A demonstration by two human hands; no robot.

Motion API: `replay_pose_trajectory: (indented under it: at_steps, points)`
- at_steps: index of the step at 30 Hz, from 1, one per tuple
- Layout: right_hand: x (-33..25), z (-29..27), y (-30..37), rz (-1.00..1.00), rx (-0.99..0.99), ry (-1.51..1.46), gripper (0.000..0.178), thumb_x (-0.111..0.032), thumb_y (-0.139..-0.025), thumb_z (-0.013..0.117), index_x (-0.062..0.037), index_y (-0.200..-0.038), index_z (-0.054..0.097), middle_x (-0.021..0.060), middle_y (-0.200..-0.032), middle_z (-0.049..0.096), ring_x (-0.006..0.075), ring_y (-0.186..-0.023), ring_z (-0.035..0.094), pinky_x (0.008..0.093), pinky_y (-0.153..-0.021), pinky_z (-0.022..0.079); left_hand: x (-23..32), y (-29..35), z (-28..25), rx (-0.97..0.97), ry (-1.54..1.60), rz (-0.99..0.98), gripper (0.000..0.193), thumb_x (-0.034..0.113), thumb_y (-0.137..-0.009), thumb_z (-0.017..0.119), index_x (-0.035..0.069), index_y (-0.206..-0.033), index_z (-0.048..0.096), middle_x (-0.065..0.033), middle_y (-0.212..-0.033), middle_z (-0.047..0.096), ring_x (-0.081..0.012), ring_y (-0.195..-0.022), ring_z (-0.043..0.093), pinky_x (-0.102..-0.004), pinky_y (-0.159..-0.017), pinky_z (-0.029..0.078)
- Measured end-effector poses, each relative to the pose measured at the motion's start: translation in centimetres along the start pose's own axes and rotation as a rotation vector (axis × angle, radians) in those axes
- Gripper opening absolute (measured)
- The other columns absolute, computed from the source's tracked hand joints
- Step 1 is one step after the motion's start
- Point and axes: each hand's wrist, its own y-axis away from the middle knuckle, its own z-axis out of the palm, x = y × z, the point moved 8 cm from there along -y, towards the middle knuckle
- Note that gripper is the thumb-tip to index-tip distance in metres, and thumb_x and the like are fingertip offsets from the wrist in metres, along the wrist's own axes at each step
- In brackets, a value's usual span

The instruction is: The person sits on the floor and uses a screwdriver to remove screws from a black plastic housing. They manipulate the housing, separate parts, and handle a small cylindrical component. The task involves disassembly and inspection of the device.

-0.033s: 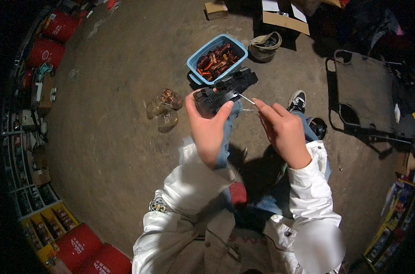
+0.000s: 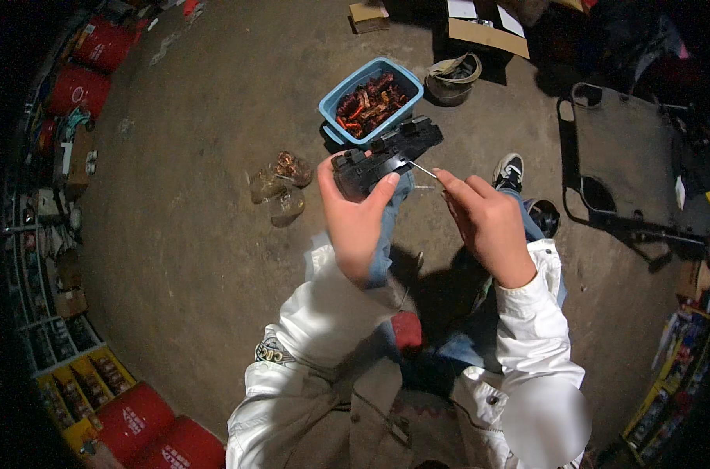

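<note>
My left hand [image 2: 353, 207] grips one end of a long black plastic housing [image 2: 390, 162] with raised clips and slots, its thumb along the near edge. The housing is held up in the air over my knee and slants up to the right. In my right hand [image 2: 484, 215] is a thin tool with a slim metal shaft [image 2: 423, 168], which looks like a screwdriver; its handle is hidden in the closed fingers. The shaft's tip meets the middle of the housing. Just beyond stands a light blue plastic basin [image 2: 329, 102] of reddish-brown scraps.
Clear bags [image 2: 286, 205] with copper-coloured bits lie on the floor to the left. Right of the basin are a bucket [image 2: 451, 94] and an open cardboard box [image 2: 488, 37]. A folding chair [image 2: 625, 152] stands farther right. Red containers [image 2: 80, 90] and shelving line the left.
</note>
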Motion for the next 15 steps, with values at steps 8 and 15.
replay_pose_trajectory:
  at_steps: [8,15]
  points:
    - [1.2,-1.0,0.6,0.031,-0.117,0.002,0.025,-0.009,-0.084,0.065,-0.0087,-0.110,0.066,0.0143,-0.072,0.057,0.0338,-0.063,0.059,0.0401,-0.054,0.047,-0.8,-0.1,0.8,-0.177,-0.100,-0.047,0.055,-0.004,-0.075,0.075,0.003,-0.119,0.042,-0.0083,-0.111,0.059,-0.0148,-0.098,0.059,-0.0288,-0.087,0.048]
    - [1.8,-1.5,1.1,0.041,-0.166,-0.017,0.024,-0.010,-0.084,0.066,-0.0056,-0.108,0.066,0.0154,-0.076,0.060,0.0340,-0.066,0.061,0.0394,-0.057,0.048,-0.7,0.1,1.2,-0.234,-0.195,-0.054,0.055,-0.005,-0.075,0.074,0.003,-0.118,0.042,-0.0086,-0.110,0.060,-0.0149,-0.097,0.059,-0.0290,-0.087,0.048]
